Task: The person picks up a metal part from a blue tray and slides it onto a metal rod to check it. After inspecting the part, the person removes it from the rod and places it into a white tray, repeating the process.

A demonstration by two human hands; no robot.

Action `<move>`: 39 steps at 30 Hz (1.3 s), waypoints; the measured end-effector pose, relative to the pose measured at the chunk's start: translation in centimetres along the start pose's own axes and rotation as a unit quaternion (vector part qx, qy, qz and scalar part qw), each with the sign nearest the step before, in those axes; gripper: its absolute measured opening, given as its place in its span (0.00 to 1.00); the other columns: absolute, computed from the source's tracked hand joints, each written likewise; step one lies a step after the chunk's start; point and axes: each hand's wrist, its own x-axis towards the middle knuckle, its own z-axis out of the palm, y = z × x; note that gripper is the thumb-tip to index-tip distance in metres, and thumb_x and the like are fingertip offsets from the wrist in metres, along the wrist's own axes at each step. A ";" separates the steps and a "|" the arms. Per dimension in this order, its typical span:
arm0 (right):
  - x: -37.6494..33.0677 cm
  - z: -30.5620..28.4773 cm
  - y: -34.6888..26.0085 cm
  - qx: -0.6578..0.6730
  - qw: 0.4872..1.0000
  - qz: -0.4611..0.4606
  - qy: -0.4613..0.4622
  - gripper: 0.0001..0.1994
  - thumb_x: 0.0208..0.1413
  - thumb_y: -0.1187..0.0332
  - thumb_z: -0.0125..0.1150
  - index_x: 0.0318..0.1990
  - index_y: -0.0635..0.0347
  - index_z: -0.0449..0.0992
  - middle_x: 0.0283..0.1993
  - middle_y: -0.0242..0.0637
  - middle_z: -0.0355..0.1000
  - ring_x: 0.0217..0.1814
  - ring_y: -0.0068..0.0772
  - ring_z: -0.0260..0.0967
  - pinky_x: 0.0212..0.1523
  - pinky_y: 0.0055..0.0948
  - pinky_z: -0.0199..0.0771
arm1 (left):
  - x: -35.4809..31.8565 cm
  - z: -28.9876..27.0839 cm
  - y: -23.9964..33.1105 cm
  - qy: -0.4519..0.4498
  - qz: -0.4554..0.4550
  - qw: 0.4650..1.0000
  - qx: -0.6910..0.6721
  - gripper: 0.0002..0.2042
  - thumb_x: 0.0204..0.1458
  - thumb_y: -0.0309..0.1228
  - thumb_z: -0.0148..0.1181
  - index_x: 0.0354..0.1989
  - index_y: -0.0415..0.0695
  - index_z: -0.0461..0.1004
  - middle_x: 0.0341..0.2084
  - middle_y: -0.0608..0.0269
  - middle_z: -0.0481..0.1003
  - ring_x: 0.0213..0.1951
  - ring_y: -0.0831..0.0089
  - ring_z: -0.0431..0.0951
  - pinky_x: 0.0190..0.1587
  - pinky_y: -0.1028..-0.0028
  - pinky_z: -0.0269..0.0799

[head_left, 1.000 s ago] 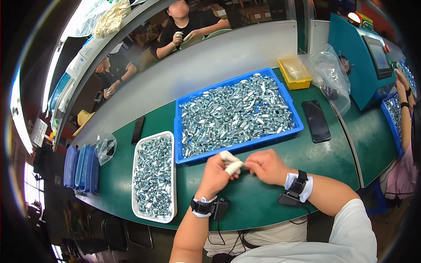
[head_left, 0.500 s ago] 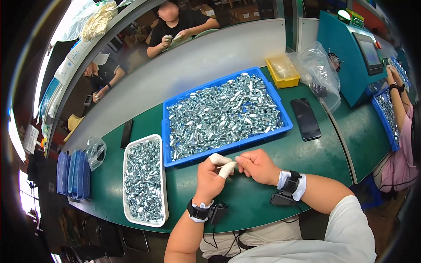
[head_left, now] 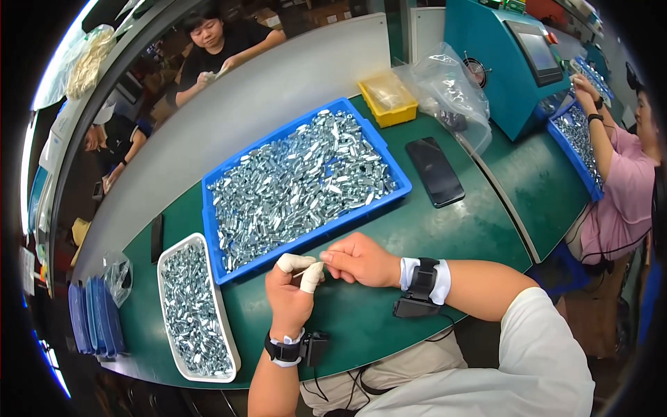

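Observation:
My left hand (head_left: 292, 295) is raised over the green table (head_left: 445, 236), with white finger cots on its thumb and forefinger. My right hand (head_left: 358, 259) meets it fingertip to fingertip. Both hands pinch one small metal part (head_left: 314, 267) between them; it is too small to make out. Just beyond the hands stands a blue tray (head_left: 399, 198) heaped with small shiny metal parts (head_left: 299, 184). To the left lies a white tray (head_left: 226, 340) holding more of the same parts.
A black phone (head_left: 434, 172) lies right of the blue tray. A yellow bin (head_left: 388, 99) and a clear plastic bag (head_left: 455, 90) sit at the back. A teal machine (head_left: 514, 59) stands at right, where a person in pink works. Other people sit behind a grey partition (head_left: 236, 118).
The view has shifted a little. My hands stay together at the blue tray's near edge, still working the small part between the fingertips.

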 end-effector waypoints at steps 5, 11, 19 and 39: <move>-0.3 -0.1 0.2 -0.027 0.999 -0.008 0.021 0.20 0.64 0.60 0.50 0.20 0.60 0.71 0.14 0.26 0.62 0.16 0.13 0.55 0.19 0.20 0.54 | -0.4 0.3 0.7 0.022 -0.057 0.997 -0.043 0.06 0.51 0.19 0.61 0.36 0.36 0.72 0.28 0.62 0.75 0.29 0.78 0.75 0.34 0.79 0.73; 0.0 0.1 0.2 -0.093 0.995 -0.040 0.012 0.19 0.64 0.62 0.49 0.22 0.61 0.72 0.16 0.25 0.64 0.19 0.13 0.58 0.21 0.18 0.56 | 0.1 -0.7 1.0 0.033 -0.086 0.996 -0.019 0.05 0.54 0.19 0.58 0.38 0.37 0.73 0.27 0.63 0.75 0.30 0.78 0.74 0.34 0.79 0.71; 0.3 -0.2 0.7 -0.051 0.996 -0.025 0.062 0.18 0.64 0.62 0.49 0.23 0.59 0.72 0.17 0.25 0.64 0.19 0.13 0.59 0.21 0.17 0.57 | -0.4 -3.2 2.3 0.128 -0.095 0.986 0.037 0.03 0.54 0.23 0.59 0.35 0.38 0.76 0.27 0.67 0.75 0.28 0.81 0.72 0.32 0.81 0.67; 0.5 -1.1 1.1 -0.001 0.998 -0.009 0.058 0.18 0.65 0.59 0.49 0.24 0.58 0.72 0.18 0.24 0.65 0.20 0.13 0.59 0.23 0.16 0.59 | 4.8 -6.6 2.6 0.110 -0.004 0.891 0.441 0.13 0.50 0.27 0.62 0.45 0.38 0.76 0.27 0.62 0.76 0.28 0.75 0.72 0.34 0.75 0.70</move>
